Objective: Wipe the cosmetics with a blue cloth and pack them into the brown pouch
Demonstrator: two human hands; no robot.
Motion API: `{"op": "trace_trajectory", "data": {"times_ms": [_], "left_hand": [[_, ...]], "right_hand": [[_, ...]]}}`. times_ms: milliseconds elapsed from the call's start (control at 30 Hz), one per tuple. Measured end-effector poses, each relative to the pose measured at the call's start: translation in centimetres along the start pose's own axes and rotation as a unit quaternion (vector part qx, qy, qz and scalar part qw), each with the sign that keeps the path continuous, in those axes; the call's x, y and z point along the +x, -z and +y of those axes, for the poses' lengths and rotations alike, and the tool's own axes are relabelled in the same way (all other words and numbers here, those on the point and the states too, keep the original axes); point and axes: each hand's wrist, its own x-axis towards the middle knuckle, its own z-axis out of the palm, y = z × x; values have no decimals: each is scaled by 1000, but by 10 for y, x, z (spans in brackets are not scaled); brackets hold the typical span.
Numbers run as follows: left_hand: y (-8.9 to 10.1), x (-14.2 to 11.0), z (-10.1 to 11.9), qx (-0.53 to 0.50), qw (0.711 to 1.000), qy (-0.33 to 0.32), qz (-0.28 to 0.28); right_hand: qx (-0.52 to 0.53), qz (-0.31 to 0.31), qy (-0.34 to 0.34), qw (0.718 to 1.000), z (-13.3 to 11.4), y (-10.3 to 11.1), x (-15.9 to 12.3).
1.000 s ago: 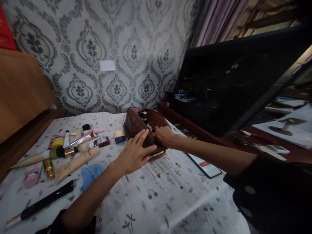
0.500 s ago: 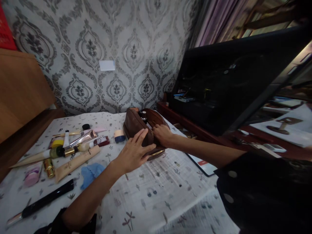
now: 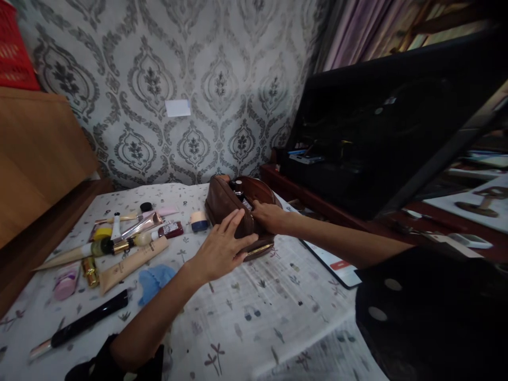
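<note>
A brown makeup bag (image 3: pixel 224 203) stands unzipped on the patterned cloth, with dark bottles (image 3: pixel 238 188) showing in its opening. My left hand (image 3: pixel 222 243) grips the near end of its front wall, fingers along the leather and thumb lower down. Reaching into the opening from the right, my right hand (image 3: pixel 270 217) has its fingers curled; the fingertips are partly hidden by the bag wall, so what they hold cannot be made out. Just left of the bag sits a small jar (image 3: pixel 199 221) with a beige top and dark blue base.
Tubes and bottles, among them a beige tube (image 3: pixel 133 264) and a dark red bottle (image 3: pixel 170 229), lie to the left. Nearer are a blue cloth (image 3: pixel 155 283) and a black-handled brush (image 3: pixel 89 318). A phone (image 3: pixel 331 264) lies under my right forearm, beside a large black screen (image 3: pixel 381 132).
My right hand has shifted slightly within the bag's opening. The left hand keeps its place on the bag. The whole view has turned slightly left.
</note>
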Motion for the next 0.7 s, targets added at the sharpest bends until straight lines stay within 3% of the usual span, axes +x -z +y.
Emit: {"op": "trace_trajectory", "data": {"times_ms": [233, 700], "left_hand": [[4, 2, 1, 3, 1000, -11, -10], [7, 5, 0, -11, 1000, -29, -1]], "right_hand": [[42, 5, 17, 999, 11, 1, 0], [73, 20, 11, 997, 9, -1, 1]]}}
